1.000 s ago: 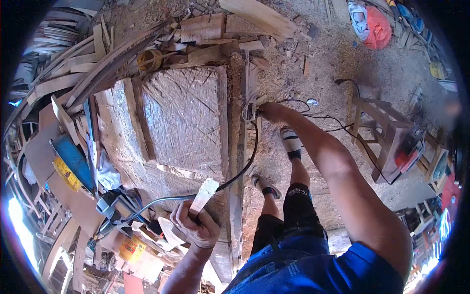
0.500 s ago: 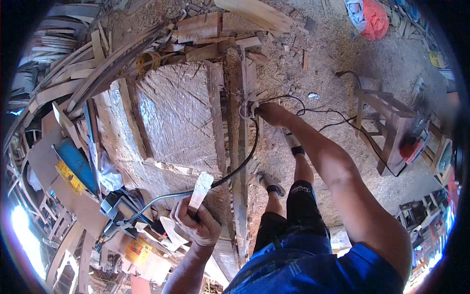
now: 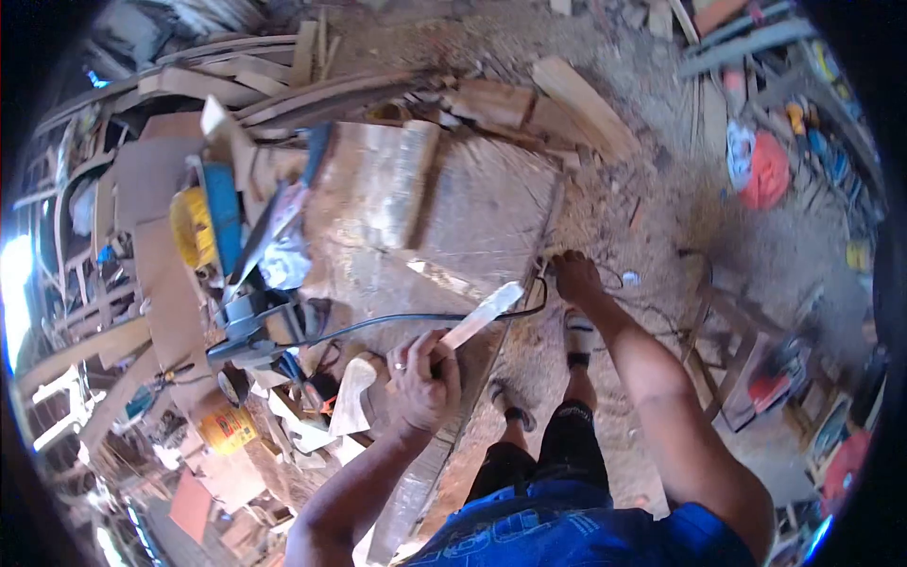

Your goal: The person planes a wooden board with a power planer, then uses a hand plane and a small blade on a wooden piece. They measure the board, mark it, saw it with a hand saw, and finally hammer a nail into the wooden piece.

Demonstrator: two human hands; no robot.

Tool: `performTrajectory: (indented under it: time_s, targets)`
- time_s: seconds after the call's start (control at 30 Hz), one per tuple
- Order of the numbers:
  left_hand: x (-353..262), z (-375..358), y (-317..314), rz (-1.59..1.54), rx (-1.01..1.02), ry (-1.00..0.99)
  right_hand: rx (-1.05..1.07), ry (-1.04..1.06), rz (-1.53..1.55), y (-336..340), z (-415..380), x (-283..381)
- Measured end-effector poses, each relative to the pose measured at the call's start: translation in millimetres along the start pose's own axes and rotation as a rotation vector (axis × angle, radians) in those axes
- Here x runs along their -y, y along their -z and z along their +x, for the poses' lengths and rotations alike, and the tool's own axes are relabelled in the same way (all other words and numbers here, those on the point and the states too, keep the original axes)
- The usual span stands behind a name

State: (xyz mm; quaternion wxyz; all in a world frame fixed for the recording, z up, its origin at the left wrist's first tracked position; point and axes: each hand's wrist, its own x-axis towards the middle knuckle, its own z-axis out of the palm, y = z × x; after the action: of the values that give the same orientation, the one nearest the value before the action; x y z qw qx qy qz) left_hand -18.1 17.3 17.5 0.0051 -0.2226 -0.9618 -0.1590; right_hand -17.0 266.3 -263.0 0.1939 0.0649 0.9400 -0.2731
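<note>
My left hand (image 3: 422,383) is closed round a flat wooden stick (image 3: 480,321) whose far end is coated whitish. The stick points up and to the right over the workbench (image 3: 491,189). At the bench's right edge is my right hand (image 3: 576,279), its fingers curled beside a dark cable (image 3: 406,318). What those fingers grip, if anything, is too small and blurred to make out. The cable crosses the bench from a dark power tool (image 3: 250,321) on the left, passing behind the stick. A wooden strip (image 3: 416,184) lies across the bench top.
A curved wooden piece (image 3: 355,392) and a yellow container (image 3: 227,430) lie left of my left hand. Behind them are a blue object (image 3: 222,213) and wood scraps. A wooden stand (image 3: 727,359) with a red tool (image 3: 770,387) is on the right, cables trailing over the sawdust-covered floor.
My view has swung, so the bench appears farther left to right across the picture. The stick in my left hand now leans more to the right. My right hand stays at the bench edge.
</note>
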Motion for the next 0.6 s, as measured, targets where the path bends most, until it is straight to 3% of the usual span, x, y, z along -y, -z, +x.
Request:
performTrajectory:
  time_s: [0.13,0.23,0.3,0.43,0.53,0.6]
  targets:
    - [-7,3,9,-0.091,-0.083,-0.003,-0.097,-0.13,0.18,22,-44,0]
    - [2,3,5,-0.107,-0.149,-0.048,-0.157,-0.057,0.136,32,-94,0]
    - [4,-2,1,-0.104,-0.227,-0.078,-0.075,-0.202,0.206,36,-137,6]
    - [13,-3,-10,-0.169,-0.285,-0.075,-0.03,-0.212,0.19,67,-205,62]
    - [11,-13,1,-0.296,-0.374,-0.109,-0.089,-0.065,0.237,63,-247,108]
    - [7,-26,14,-0.573,-0.255,0.057,-0.115,-0.037,0.385,65,-267,140]
